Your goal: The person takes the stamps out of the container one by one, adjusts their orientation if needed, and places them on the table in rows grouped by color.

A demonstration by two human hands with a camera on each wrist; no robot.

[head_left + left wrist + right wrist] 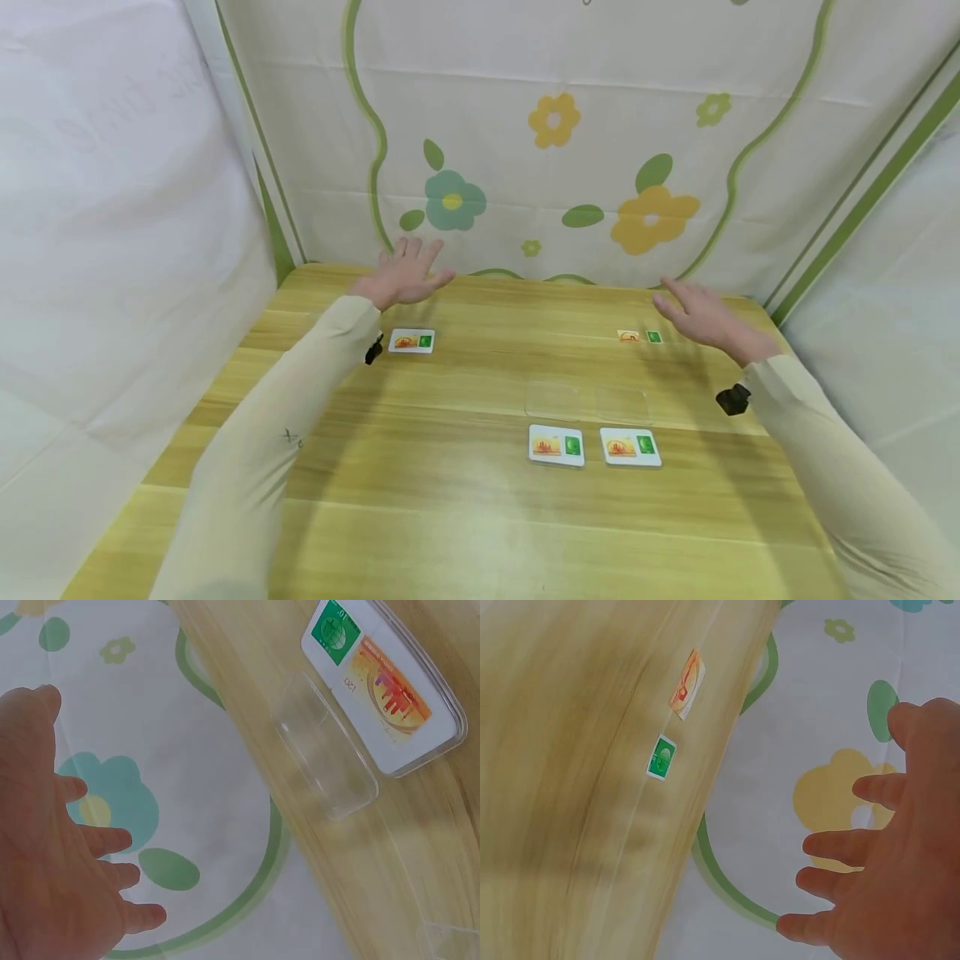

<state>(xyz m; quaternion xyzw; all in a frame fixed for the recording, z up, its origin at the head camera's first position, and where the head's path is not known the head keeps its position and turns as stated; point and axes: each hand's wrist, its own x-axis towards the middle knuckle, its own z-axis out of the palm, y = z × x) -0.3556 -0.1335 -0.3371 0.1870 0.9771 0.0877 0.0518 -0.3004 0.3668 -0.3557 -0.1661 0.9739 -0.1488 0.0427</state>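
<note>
My left hand [405,273] is held above the table's far left, fingers spread, holding nothing. Nearest to it lies a white card with an orange and a green stamp [412,341] in a clear plastic case. The left wrist view shows a clear plastic lid [327,746] beside that case. At the far right, my right hand [705,315] hovers with straight fingers and nothing in its grasp. Close by, a loose orange stamp [687,685] and a smaller green stamp [661,757] lie apart on the wood.
Two more cased stamp cards [556,445] [630,447] lie side by side right of the table's middle. Just behind them are two clear plastic lids [552,400] [622,404]. A flowered white cloth [510,150] hangs behind the wooden table [420,500], with white cloth on both sides.
</note>
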